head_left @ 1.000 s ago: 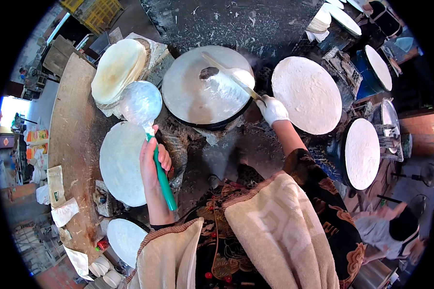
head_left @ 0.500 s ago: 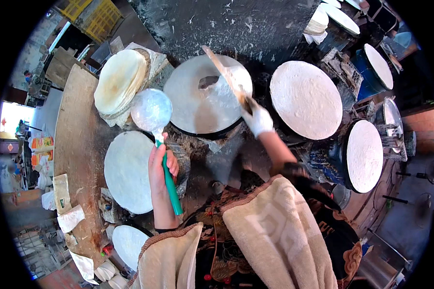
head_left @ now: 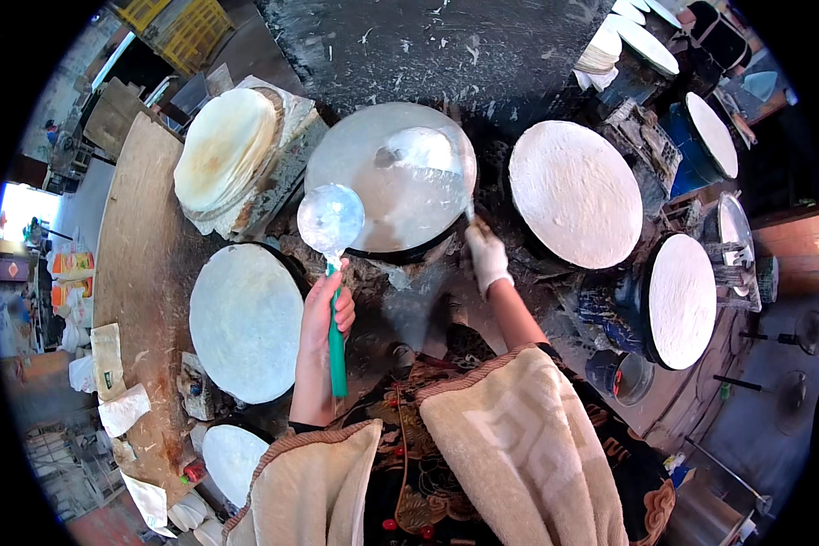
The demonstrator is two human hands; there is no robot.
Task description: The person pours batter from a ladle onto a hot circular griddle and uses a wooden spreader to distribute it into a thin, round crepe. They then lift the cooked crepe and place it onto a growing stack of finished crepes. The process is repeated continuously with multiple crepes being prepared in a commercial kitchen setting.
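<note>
My left hand (head_left: 323, 309) grips the green handle of a metal ladle (head_left: 330, 218), whose white-smeared round bowl is raised at the front-left edge of a big round griddle (head_left: 350, 150). My right hand (head_left: 487, 255), in a white glove, is closed on a thin scraper (head_left: 466, 196), blurred by motion, that reaches up over the griddle's right side. A glossy wet patch and a dark spot show on the griddle's surface. Left of it, a stack of pale flatbreads (head_left: 223, 150) rests on a cloth-lined block.
More round griddles with white layers stand right (head_left: 573, 196), farther right (head_left: 681, 305) and front-left (head_left: 244, 323). A curved wooden board (head_left: 141, 255) runs along the left. A dark speckled panel (head_left: 432, 50) lies behind the central griddle. Smaller white discs sit at the upper right (head_left: 646, 45).
My left hand has moved rightward with the ladle, toward the central griddle. My gloved right hand has shifted down and left, and the scraper has swung from diagonal to nearly upright in view.
</note>
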